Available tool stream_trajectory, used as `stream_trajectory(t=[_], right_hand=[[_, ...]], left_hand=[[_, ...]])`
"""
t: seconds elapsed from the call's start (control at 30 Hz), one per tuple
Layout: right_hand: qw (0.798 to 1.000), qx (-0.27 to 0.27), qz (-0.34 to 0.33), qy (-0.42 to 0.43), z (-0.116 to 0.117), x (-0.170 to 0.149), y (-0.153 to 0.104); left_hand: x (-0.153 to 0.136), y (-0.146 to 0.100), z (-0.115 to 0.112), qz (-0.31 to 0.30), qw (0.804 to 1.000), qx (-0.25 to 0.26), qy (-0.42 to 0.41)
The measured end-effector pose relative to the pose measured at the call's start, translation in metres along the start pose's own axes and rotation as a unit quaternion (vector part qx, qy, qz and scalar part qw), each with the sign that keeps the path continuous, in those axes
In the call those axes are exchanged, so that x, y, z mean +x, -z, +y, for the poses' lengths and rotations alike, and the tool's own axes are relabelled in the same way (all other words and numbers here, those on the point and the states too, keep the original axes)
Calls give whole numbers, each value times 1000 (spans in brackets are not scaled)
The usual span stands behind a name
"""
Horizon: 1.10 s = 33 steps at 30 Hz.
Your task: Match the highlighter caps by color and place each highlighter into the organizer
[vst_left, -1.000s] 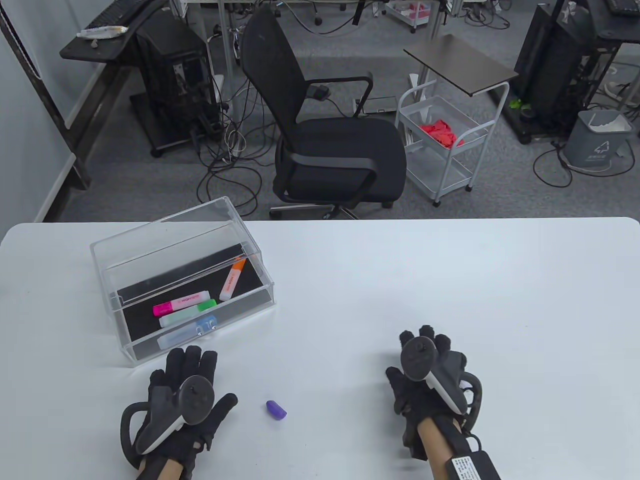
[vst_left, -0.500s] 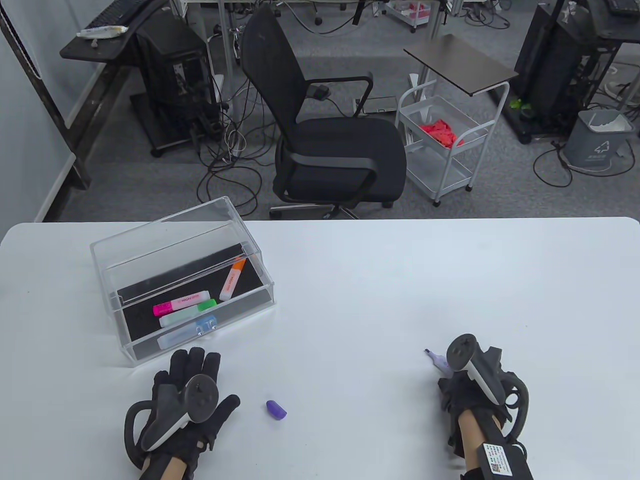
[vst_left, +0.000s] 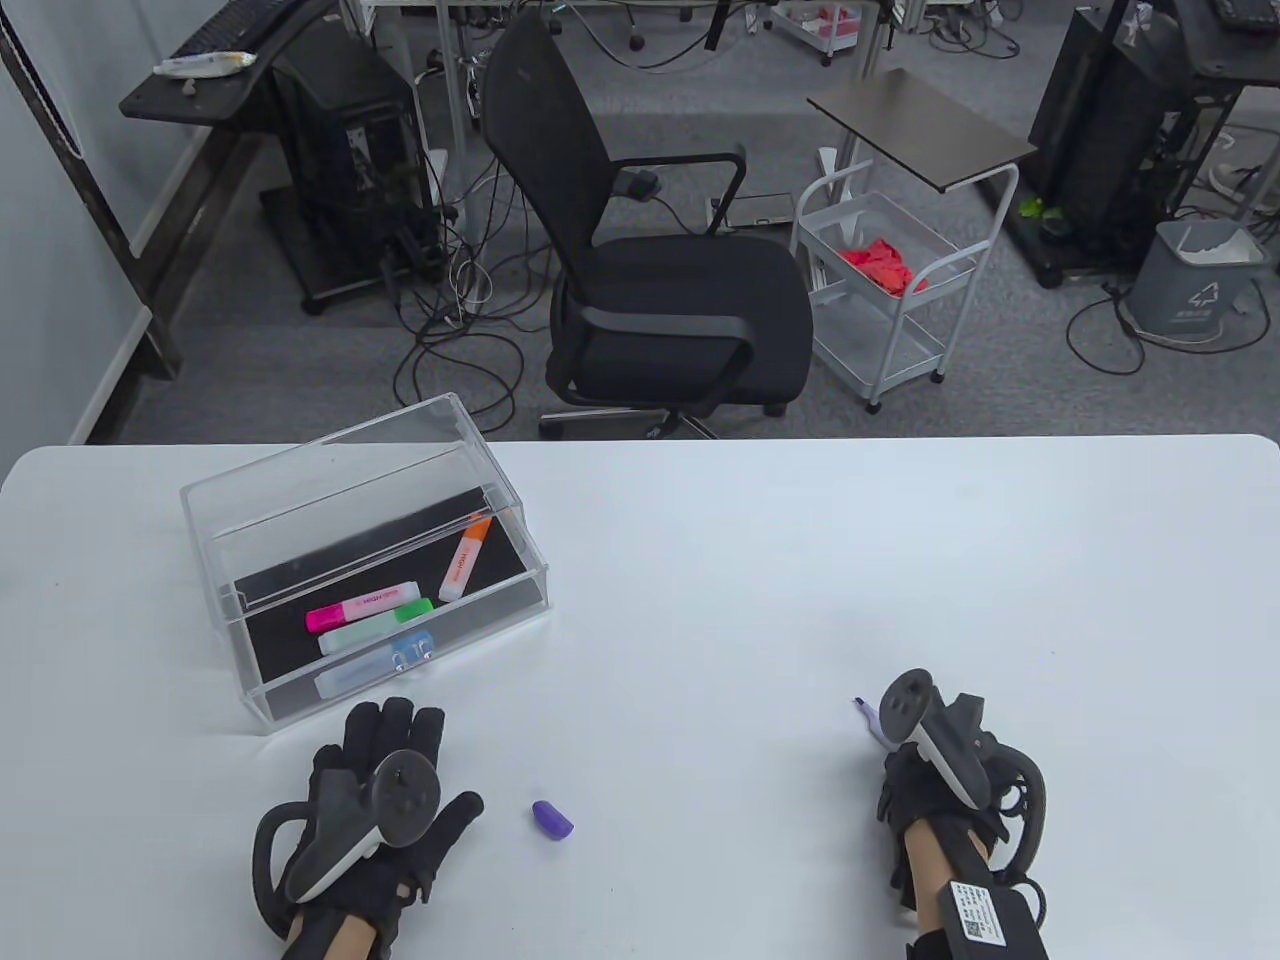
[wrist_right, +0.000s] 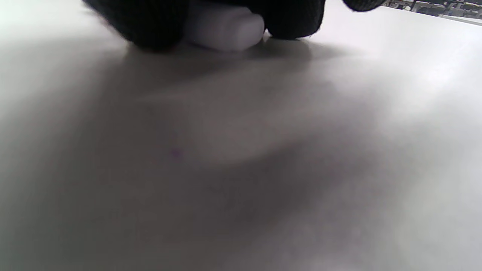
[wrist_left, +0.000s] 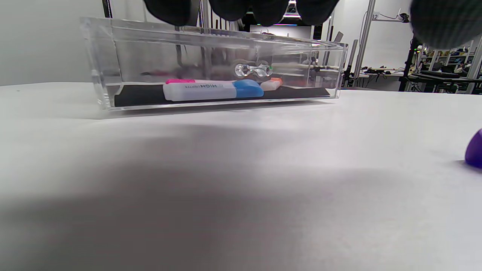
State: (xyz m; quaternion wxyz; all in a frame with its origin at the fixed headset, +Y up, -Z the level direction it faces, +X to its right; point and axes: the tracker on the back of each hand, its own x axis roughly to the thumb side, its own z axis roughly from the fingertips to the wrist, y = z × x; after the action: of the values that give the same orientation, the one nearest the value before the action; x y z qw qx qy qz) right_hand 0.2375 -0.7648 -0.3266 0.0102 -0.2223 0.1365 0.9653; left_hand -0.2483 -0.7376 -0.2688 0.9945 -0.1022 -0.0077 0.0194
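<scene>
Table view first. Organizer (vst_left: 365,560) is our landmark: a clear box with a black floor, holding four capped highlighters, pink (vst_left: 360,607), green (vst_left: 377,627), blue (vst_left: 375,666) and orange (vst_left: 466,558). Just in front of its near wall we see the left hand (vst_left: 375,800) lying flat on the table (vst_left: 760,560), palm down, fingers straight and spread, holding nothing. Right of that hand, still near the organizer, lies a loose purple cap (vst_left: 552,819). Well to the organizer's right, the right hand (vst_left: 935,785) is curled round a pale purple highlighter (vst_left: 870,722), whose bare tip pokes out from under the tracker and points back toward the organizer.

Left wrist view. Fingertips (wrist_left: 229,7) hang over the organizer's front wall (wrist_left: 211,60); the blue pen (wrist_left: 212,90) lies against it inside. The purple cap (wrist_left: 475,148) shows at the far right edge.

Right wrist view. Thumb and fingers (wrist_right: 150,22) pinch the pale barrel (wrist_right: 226,26) close above the tabletop; we cannot tell whether it has left the surface.

We judge the pen light, rigid and smooth, so a firm grip mid-barrel suits, leaving the tip end free. The cap is small and rounded, likely to roll; pinch it by its sides.
</scene>
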Motion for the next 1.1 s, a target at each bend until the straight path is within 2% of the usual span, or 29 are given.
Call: stream_trajectory(t=[0.13,0.27,0.4,0.57,0.83,1.1], right_hand=[[1000,0,18,-9,-6,5,-7],[1000,-7,1,8,-18,19,-18],[996,-36,-54,53,-27,42,-35],[985,-52,-133,101,-38,76,-61],[951,-95,-253,152,-49,126,-115],[902,-120,-361,206,-44,155,-169]], left_hand=[[1,1,-1,-3,1000,-9,-6],[-2,1,1,-1,1000,-8,-26],[-1,1,-1,-13,998,-18,-63],[9,-2,2,-27,999,-8,-45],[28,-8,2,-88,986,-27,-140],[38,-15,6,-147,954,-17,-261]])
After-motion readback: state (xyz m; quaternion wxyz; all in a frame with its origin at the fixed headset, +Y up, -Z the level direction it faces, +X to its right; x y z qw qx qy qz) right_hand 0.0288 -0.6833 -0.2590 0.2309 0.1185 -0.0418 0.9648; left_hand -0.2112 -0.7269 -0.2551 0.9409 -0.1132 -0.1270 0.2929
